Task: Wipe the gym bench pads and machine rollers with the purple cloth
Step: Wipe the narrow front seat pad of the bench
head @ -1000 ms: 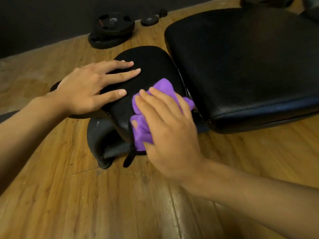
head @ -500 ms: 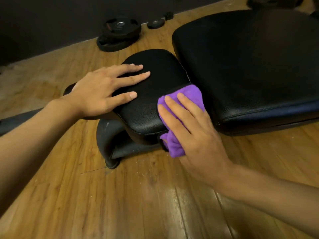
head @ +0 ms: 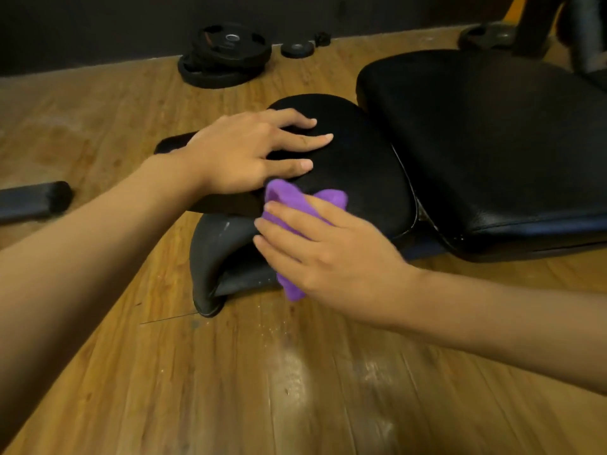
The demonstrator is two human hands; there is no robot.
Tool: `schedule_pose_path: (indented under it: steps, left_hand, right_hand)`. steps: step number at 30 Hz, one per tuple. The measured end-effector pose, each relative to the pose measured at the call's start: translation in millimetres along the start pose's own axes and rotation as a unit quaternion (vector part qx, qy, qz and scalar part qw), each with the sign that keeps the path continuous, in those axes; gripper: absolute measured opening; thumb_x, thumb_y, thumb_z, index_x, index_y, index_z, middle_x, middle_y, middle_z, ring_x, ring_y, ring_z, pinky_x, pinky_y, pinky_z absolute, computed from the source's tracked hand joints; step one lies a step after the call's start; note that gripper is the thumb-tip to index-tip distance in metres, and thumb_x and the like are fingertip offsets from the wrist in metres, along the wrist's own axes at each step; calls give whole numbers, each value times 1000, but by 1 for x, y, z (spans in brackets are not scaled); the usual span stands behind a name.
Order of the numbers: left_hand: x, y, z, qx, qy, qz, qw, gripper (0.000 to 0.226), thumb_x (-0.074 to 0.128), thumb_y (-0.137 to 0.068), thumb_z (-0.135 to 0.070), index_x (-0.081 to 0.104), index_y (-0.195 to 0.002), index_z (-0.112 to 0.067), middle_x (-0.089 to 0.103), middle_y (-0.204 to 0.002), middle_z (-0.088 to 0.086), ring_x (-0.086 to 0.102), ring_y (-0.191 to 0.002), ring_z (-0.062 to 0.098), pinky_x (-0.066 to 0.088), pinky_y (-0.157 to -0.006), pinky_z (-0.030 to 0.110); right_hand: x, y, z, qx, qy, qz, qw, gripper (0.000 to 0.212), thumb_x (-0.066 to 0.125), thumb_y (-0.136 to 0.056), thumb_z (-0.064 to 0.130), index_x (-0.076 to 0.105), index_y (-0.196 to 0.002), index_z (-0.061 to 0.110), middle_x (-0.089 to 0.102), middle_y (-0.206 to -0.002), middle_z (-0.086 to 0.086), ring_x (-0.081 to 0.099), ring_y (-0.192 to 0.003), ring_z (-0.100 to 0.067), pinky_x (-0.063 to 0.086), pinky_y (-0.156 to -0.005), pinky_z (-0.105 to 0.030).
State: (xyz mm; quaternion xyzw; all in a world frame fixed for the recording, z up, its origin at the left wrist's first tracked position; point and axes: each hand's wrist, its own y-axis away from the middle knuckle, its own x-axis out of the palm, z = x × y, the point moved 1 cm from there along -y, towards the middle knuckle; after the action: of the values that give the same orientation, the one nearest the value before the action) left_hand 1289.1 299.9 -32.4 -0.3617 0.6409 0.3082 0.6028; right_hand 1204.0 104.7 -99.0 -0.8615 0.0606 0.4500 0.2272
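A small black bench pad sits low over the wooden floor, with a larger black pad right behind it. My left hand lies flat on the small pad's far left part, fingers straight and spread. My right hand presses the purple cloth against the pad's near left edge with straight fingers; the cloth bunches out above the fingertips and hangs below the palm. A black roller end shows at the far left.
Stacked black weight plates and a small plate lie on the floor by the dark wall. The bench's curved black foot stands under the small pad. Another plate and frame parts are at the top right.
My right hand has slid the purple cloth leftward, from the gap between the two pads to the small pad's near left edge. My left hand stays flat on the pad.
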Motion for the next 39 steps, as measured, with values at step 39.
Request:
schedule_pose_path:
  steps: [39]
  left_hand:
    - [2,7,-6,-28,119,-41,992,52,51,-95,-58,56,-143,-38,46,-158,-13,36,-150,5,32,-123,52]
  right_hand:
    - [13,62,-1,270,-195,-126,934,53,57,-106,25,45,-150,-1,46,-155,-19,41,-147,-32,44,-109,-52]
